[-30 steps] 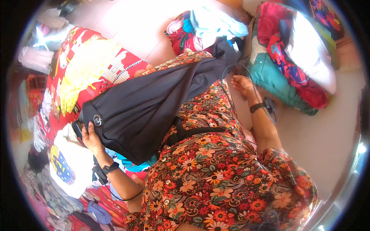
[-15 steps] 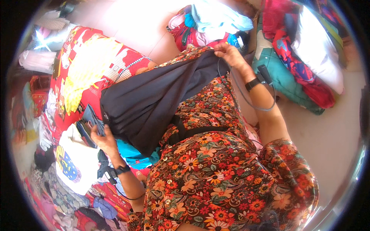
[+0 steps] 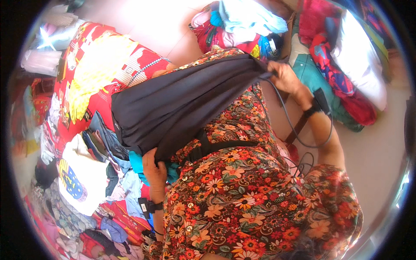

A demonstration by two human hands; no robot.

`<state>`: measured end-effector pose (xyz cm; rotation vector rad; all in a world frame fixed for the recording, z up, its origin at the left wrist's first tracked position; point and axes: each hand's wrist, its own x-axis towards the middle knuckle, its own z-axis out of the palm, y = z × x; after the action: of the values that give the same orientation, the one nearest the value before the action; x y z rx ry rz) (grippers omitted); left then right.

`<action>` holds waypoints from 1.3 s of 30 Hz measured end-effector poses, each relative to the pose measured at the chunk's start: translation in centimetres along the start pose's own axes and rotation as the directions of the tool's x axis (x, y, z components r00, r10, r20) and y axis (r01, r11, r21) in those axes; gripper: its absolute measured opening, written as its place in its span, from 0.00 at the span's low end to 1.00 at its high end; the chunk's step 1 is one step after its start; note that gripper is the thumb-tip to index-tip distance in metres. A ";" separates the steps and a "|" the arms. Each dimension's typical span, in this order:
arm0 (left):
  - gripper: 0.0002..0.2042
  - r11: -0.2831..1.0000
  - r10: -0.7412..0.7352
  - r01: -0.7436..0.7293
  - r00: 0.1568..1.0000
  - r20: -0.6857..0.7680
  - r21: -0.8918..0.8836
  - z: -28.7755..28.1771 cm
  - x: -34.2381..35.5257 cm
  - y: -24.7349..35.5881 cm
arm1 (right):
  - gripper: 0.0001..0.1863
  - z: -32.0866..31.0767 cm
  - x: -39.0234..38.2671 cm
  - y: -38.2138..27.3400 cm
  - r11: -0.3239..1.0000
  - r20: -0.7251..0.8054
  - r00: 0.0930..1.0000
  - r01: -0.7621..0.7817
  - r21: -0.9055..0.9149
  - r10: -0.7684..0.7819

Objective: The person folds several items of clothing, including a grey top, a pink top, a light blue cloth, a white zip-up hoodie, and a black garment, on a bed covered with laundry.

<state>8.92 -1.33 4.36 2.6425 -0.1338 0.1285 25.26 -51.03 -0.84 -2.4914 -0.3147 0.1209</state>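
A plain black cloth garment [image 3: 173, 102] lies stretched across my lap, over my floral dress [image 3: 242, 186]. My right hand [image 3: 287, 81] is closed round its gathered right end, pulling the cloth into taut folds. At the garment's near lower edge, my left hand [image 3: 154, 170] pinches the cloth between thumb and fingers; part of the grip is hidden under the fabric. A teal cloth [image 3: 138, 167] shows beside my left hand. Each wrist wears a black band with a small device, and a grey cable loops by the right one.
To the left are a white printed cloth [image 3: 82, 177], a stack of folded clothes [image 3: 106, 138] and a heap of mixed garments [image 3: 71, 212]. A yellow cloth [image 3: 97, 69] rests on a red patterned cushion [image 3: 143, 60]. Clothes piles [image 3: 251, 21] and a white pillow [image 3: 357, 58] lie beyond.
My right hand has moved right and slightly nearer, drawing the garment's end along. My left hand, open before at its left side, has moved right and taken hold of the near edge.
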 end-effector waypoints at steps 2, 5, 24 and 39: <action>0.20 0.998 -0.015 0.018 0.999 0.040 -0.064 -1.2 0.7 0.0 | 0.11 -0.2 -3.0 -0.4 0.987 0.221 0.963 -0.158 0.009 0.153; 0.14 0.992 0.025 -0.016 0.997 0.067 -0.122 -3.5 2.0 0.6 | 0.11 0.0 -6.5 -0.8 0.971 0.371 0.908 -0.232 0.055 0.196; 0.08 0.990 0.071 -0.076 0.996 -0.049 -0.116 -0.3 16.4 -1.4 | 0.14 1.9 -3.3 0.1 0.802 0.278 0.950 -0.273 0.532 0.139; 0.08 0.852 -0.196 0.130 0.977 -0.079 -0.508 4.8 25.2 -8.0 | 0.13 8.5 10.0 4.6 0.984 -0.015 0.987 -0.159 -0.086 0.158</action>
<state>35.10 1.56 -0.66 2.1041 0.0938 0.1789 34.46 -47.28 -10.54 -2.6009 -0.1203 0.1655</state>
